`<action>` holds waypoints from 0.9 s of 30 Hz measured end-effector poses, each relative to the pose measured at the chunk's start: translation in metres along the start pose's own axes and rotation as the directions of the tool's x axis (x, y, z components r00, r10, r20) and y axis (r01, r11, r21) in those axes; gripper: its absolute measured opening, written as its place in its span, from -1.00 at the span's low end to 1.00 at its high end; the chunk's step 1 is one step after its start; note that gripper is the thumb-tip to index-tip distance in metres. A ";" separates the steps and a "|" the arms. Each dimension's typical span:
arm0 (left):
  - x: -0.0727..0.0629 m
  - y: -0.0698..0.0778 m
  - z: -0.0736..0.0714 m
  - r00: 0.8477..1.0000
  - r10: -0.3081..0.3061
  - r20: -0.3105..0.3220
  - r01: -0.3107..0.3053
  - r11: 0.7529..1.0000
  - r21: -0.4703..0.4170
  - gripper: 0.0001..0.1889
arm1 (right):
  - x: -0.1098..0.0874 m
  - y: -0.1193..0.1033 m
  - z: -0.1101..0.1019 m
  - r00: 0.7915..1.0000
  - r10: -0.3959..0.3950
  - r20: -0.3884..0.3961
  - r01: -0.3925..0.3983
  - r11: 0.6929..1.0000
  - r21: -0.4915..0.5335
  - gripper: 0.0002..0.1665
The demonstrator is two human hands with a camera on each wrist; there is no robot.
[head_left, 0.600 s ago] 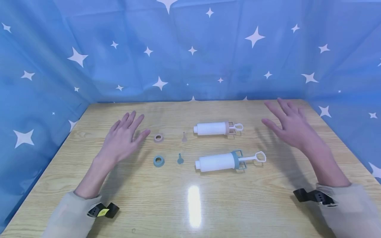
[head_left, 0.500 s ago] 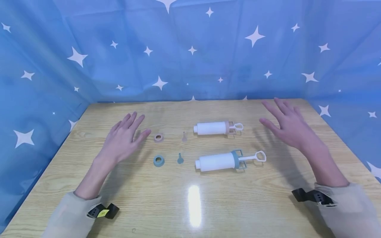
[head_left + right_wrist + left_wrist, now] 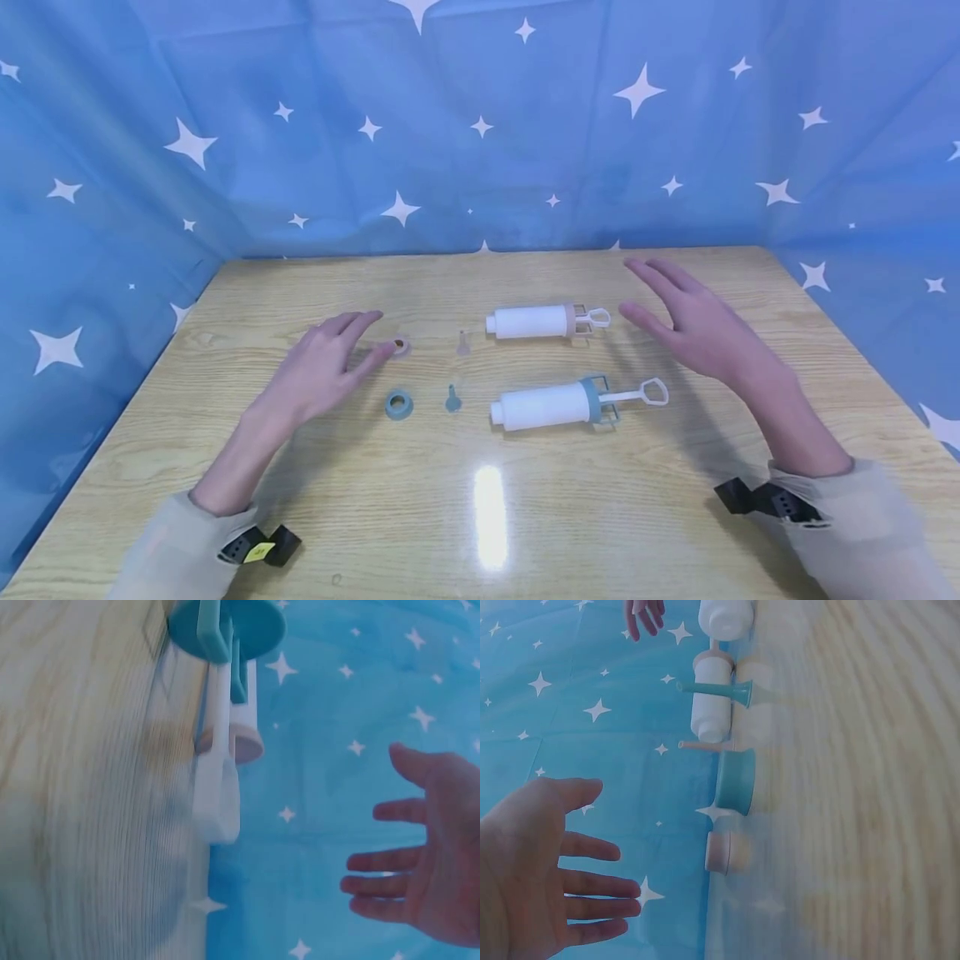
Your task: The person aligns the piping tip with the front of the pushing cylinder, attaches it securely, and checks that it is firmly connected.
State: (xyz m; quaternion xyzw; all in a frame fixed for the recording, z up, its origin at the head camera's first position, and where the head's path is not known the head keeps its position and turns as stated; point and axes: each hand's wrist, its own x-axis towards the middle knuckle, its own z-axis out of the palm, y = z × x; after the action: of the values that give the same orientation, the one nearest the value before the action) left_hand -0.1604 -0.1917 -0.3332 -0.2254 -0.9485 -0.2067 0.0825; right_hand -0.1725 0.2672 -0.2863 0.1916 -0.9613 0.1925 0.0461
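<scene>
My left hand [image 3: 318, 367] hovers over the table's left side, fingers spread and holding nothing. Its thumb tip overlaps a small pinkish ring [image 3: 402, 347] in the head view. A larger teal ring [image 3: 399, 405] lies just nearer to me. Right of the rings stand a pale pink nozzle [image 3: 462, 343] and a teal nozzle [image 3: 453, 399]. Two white syringe-like tubes lie on their sides: a smaller tube with a pink collar [image 3: 531, 322] and a larger tube with a teal collar [image 3: 546, 407]. My right hand [image 3: 705, 329], fingers extended and holding nothing, is above the table right of the tubes' looped handles [image 3: 655, 392].
A light wood-grain table [image 3: 360, 517] carries everything. Blue cloth with white stars [image 3: 480, 167] hangs behind it and along both sides. A bright light reflection [image 3: 491, 517] shows on the tabletop near the front.
Both hands have moved inward: the left one to the right toward the pinkish ring, the right one to the left toward the tubes' handles. The items on the table stay put.
</scene>
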 end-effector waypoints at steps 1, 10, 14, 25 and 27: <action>-0.001 0.001 0.001 1.000 -0.004 0.011 0.004 1.000 -0.007 -0.34 | 0.000 -0.002 0.001 1.000 -0.002 0.005 0.002 1.000 0.005 -0.19; -0.006 0.006 0.005 0.994 -0.022 0.107 0.029 0.997 -0.068 -0.30 | 0.002 -0.022 0.014 0.999 -0.048 0.008 0.048 0.999 0.021 -0.23; -0.008 0.007 0.008 0.988 -0.027 0.152 0.039 0.996 -0.080 -0.32 | 0.004 -0.031 0.019 0.998 -0.065 0.017 0.065 0.997 0.031 -0.24; -0.010 0.003 0.017 0.970 0.061 0.233 -0.027 0.989 -0.147 -0.38 | 0.015 -0.060 0.037 0.990 -0.123 0.062 0.115 0.987 0.115 -0.23; -0.010 0.002 0.019 0.967 0.077 0.244 -0.037 0.986 -0.162 -0.38 | 0.018 -0.064 0.040 0.987 -0.146 0.066 0.138 0.983 0.118 -0.23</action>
State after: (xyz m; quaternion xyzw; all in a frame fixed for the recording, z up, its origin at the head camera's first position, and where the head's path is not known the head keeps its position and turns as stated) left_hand -0.1516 -0.1864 -0.3519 -0.2827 -0.9254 -0.2477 -0.0495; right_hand -0.1648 0.1903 -0.2980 0.2691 -0.9338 0.2355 0.0131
